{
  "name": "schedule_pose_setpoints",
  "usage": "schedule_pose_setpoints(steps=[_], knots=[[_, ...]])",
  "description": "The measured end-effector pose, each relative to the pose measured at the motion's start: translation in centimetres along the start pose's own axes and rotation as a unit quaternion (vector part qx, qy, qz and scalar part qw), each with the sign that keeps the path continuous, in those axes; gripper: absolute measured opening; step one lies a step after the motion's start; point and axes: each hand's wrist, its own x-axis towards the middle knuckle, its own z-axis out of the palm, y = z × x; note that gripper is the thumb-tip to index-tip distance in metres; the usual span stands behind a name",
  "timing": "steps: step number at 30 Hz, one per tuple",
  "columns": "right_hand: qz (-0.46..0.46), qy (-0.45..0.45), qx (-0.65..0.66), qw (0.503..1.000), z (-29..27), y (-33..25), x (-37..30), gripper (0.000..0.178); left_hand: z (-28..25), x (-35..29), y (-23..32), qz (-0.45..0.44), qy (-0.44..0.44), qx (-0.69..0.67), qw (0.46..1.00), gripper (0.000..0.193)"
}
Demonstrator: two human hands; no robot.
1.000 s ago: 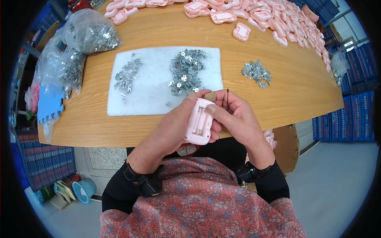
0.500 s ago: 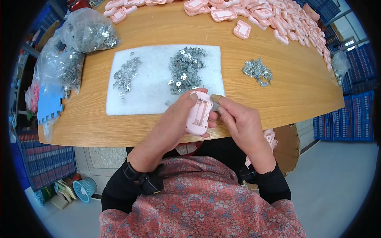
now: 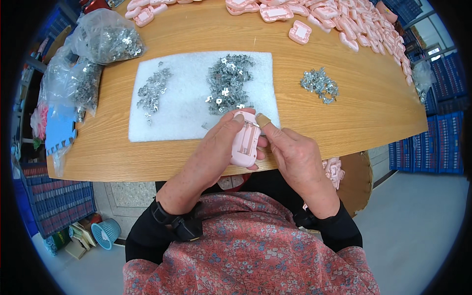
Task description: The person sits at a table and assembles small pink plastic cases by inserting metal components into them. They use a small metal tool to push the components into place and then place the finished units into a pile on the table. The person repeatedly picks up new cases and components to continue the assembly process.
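Note:
Over the table's near edge, my left hand grips a pink plastic housing with its open battery compartment facing up. The thumb lies on the housing's upper left, and fingertips show past its right side. My right hand is closed against the upper right corner of the housing, a tan cover on one fingertip. Whatever those fingers pinch is too hidden to name. Just beyond my hands, a white foam sheet carries a dense pile of small metal contacts and a looser pile of metal pieces farther left.
Clear bags of metal parts stand at the table's left, by a blue foam mat. A small metal heap lies right of the sheet. Many pink housings cover the far right. A cardboard box with pink parts stands below the table.
My right hand has moved slightly left and up, its covered fingertip now over the housing's upper right corner. The left hand still holds the housing. The whole view has shifted slightly.

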Motion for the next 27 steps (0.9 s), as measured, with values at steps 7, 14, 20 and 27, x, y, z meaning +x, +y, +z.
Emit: schedule_pose_setpoints(steps=[7, 14, 20, 27], knots=[[-0.020, -0.010, -0.101, 0.995, -0.6, -1.2, -0.4, 0.046, -0.1, 0.1, -0.3, 0.005, 0.005, 0.042, 0.999, 0.046], [0.047, -0.011, 0.116, 0.992, 0.2, 0.1, -0.2, 0.034, -0.2, 0.1, -0.4, 0.001, -0.007, 0.017, 1.000, 0.047], [0.206, -0.023, 0.498, 0.842, 0.0, -0.3, 1.1, 0.024, 0.2, -0.2, 0.0, 0.020, -0.045, -0.019, 0.999, 0.047], [0.261, -0.084, 0.576, 0.770, -1.7, 0.6, 2.1, 0.019, 0.1, -0.8, 0.5, 0.053, 0.009, 0.119, 0.991, 0.040]])
